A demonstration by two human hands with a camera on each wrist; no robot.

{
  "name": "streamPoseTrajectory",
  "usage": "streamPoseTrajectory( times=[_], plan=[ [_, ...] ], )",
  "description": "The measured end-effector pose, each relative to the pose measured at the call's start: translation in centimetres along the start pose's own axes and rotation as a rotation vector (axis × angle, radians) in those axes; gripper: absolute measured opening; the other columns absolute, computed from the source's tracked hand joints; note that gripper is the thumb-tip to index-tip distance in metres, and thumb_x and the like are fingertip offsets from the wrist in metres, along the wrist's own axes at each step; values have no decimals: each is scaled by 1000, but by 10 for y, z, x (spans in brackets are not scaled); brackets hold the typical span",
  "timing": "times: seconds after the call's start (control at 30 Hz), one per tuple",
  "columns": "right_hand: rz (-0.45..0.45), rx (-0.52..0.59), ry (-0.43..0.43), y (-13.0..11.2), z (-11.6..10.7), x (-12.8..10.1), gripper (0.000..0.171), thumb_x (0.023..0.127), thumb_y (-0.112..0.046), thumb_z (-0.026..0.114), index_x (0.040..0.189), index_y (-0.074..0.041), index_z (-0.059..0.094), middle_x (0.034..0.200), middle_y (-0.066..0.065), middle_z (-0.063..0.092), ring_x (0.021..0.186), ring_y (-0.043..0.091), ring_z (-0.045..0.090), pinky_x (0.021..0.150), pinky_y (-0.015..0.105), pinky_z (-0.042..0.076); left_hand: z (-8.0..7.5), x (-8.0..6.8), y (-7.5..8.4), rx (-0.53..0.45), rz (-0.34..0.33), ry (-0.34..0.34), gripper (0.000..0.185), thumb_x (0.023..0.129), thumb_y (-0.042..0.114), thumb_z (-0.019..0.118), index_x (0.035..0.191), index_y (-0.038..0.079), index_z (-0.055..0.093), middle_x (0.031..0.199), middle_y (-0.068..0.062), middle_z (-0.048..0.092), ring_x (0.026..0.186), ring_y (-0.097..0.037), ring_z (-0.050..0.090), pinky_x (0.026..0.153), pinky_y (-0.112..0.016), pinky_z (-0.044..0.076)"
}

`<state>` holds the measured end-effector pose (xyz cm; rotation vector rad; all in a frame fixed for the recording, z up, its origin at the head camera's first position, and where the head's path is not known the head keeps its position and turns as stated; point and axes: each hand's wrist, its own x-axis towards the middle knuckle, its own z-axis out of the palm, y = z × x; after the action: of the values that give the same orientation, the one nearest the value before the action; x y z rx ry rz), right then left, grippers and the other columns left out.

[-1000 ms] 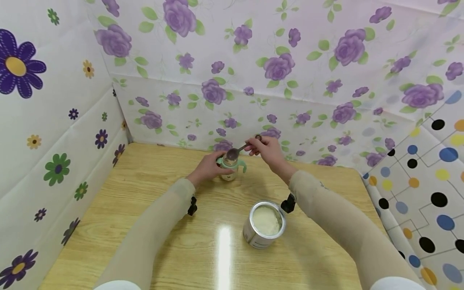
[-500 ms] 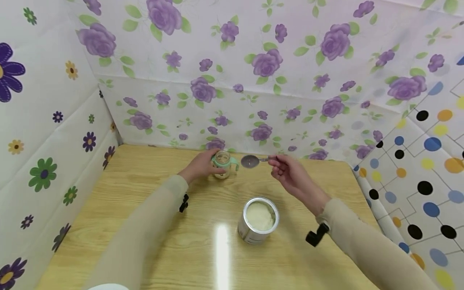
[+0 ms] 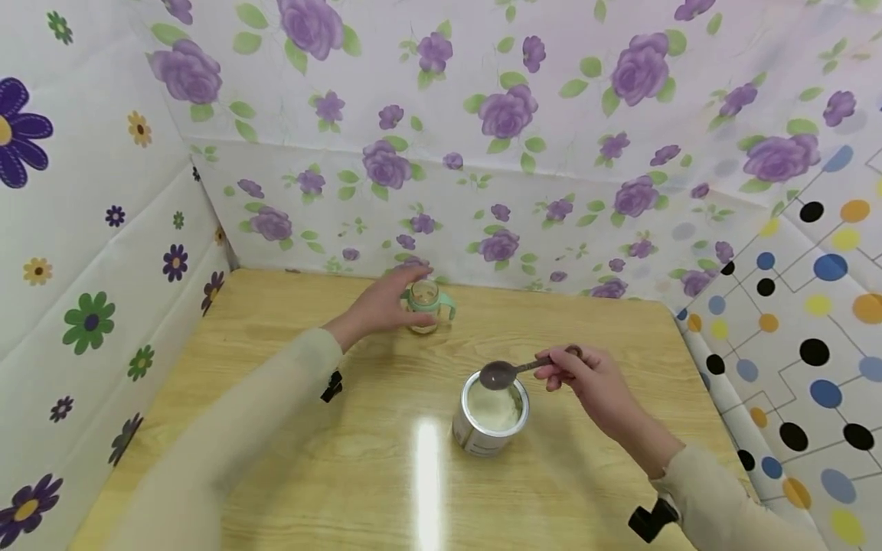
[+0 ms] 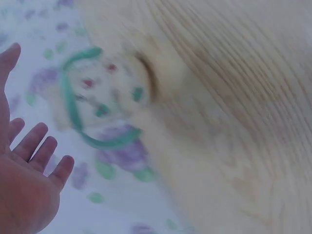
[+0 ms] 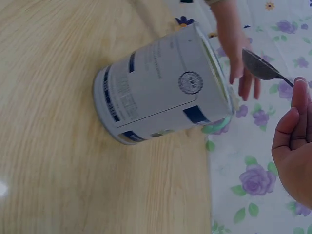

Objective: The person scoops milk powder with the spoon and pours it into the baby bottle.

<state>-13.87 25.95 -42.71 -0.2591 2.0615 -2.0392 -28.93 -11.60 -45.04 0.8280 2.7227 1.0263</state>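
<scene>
A small baby bottle (image 3: 425, 297) with a mint-green collar and two handles stands uncapped near the table's back edge. My left hand (image 3: 377, 308) is beside it, thumb and fingers spread; the left wrist view shows a gap between those fingers and the bottle (image 4: 109, 90). With thumb and fingers, my right hand (image 3: 601, 390) pinches the handle of a dark metal spoon (image 3: 498, 375). The spoon's bowl hangs above the rim of an open can (image 3: 474, 439) of pale powder (image 3: 491, 409). In the right wrist view the spoon (image 5: 261, 67) is beyond the can's mouth.
The wooden table (image 3: 331, 474) ends at a back wall of floral cloth (image 3: 455, 161). Patterned cloth also lines the left and right sides. A black wrist device (image 3: 652, 520) sits on the right sleeve, another on the left.
The spoon has moved from over the bottle's mouth, right and then toward me, to above the can. My left hand has loosened from the bottle, which stays standing.
</scene>
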Motion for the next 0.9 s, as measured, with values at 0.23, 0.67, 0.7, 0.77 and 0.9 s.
streamPoseTrajectory(
  times=[0.23,0.67,0.7,0.77,0.9],
  plan=[
    [-175,-279,-3,10,5,-19,28,112,-12,57,117,10,74,92,12,80,76,23,75,75,34,65,-4,-32,47,-23,125,-131,95,91,51,84,167,19,37,169,-7,41,154,-34,41,123,-57,36],
    [-422,-647,87,25,14,-28,19,103,1,68,113,-9,81,87,-6,80,71,8,72,58,23,57,58,-71,74,-193,142,-302,120,79,45,96,172,19,24,172,-3,36,154,-27,41,124,-52,36],
    [-430,-653,91,26,15,-28,19,103,1,68,112,-8,81,87,-6,80,71,8,72,58,23,57,64,-72,74,-209,143,-300,122,78,43,97,172,19,23,172,-4,36,154,-27,40,124,-53,36],
    [-443,-655,90,26,15,-28,18,102,2,68,112,-7,81,87,-6,80,71,8,72,57,23,56,76,-75,73,-242,146,-288,124,77,40,99,172,17,23,171,-5,37,154,-27,41,124,-52,36],
    [-471,-661,52,25,16,-29,20,102,4,68,115,-5,80,90,-4,81,72,8,72,58,22,56,98,-78,72,-311,161,-246,124,74,32,101,170,13,26,168,-4,42,152,-22,43,124,-48,39]
  ],
)
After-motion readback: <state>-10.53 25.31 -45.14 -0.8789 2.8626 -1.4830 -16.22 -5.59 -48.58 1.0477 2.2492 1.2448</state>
